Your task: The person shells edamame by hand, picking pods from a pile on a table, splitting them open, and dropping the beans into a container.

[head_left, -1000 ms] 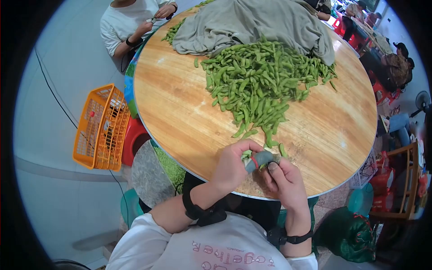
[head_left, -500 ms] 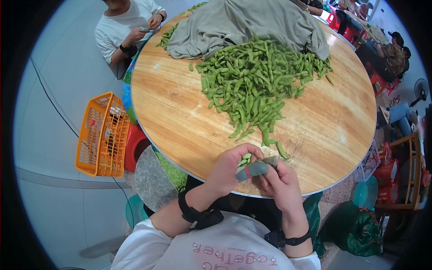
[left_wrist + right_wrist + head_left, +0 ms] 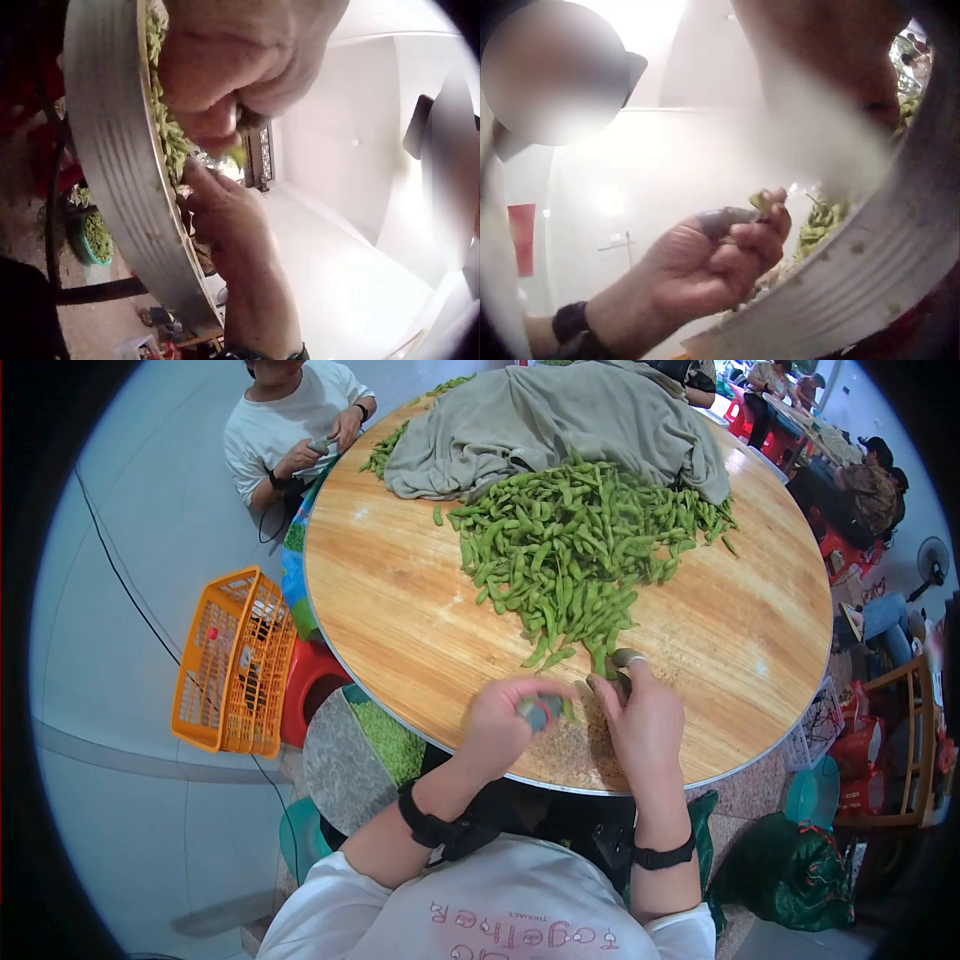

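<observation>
My left hand (image 3: 497, 728) is over the near edge of the round wooden table (image 3: 400, 630), its fingers curled in. A grey thumb cover (image 3: 541, 712) with a red band is on it. Green soybeans (image 3: 761, 201) show at its fingertips in the right wrist view; the palm's contents are hidden in the head view. My right hand (image 3: 645, 715) reaches to the near tip of a heap of edamame pods (image 3: 560, 550). Its thumb and covered forefinger close about an edamame pod (image 3: 600, 660) there, partly hidden by the fingers.
A grey-green cloth (image 3: 560, 420) covers the back of the heap. Left of the table are an orange basket (image 3: 230, 665), a red stool (image 3: 312, 685) and a container of shelled beans (image 3: 385, 740). A person in white (image 3: 295, 425) sits across at the left. A green sack (image 3: 785, 870) lies at right.
My hands were together over a pod; they have parted. The right hand has moved forward to the heap's tip, while the left has drawn slightly left with its fingers curled.
</observation>
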